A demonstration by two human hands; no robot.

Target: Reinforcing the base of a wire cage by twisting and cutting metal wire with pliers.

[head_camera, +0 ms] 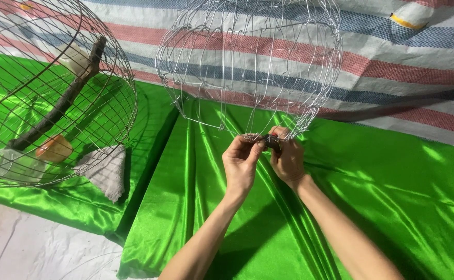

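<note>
Green satin cloth (382, 207) under hands (264, 158) pinching wire frame (247, 67) rim, finished birdcage (45, 93) left

thin shiny metal wire frame (247, 67); glossy smooth green satin cloth (392, 197); rough wooden perch (56, 111).

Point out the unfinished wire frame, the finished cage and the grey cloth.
unfinished wire frame (247, 62), head view, on its upper wires.
finished cage (56, 93), head view, on its side mesh.
grey cloth (107, 171), head view, on its middle.

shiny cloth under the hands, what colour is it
Bright green shiny satin cloth, seen best in the head view.
</note>
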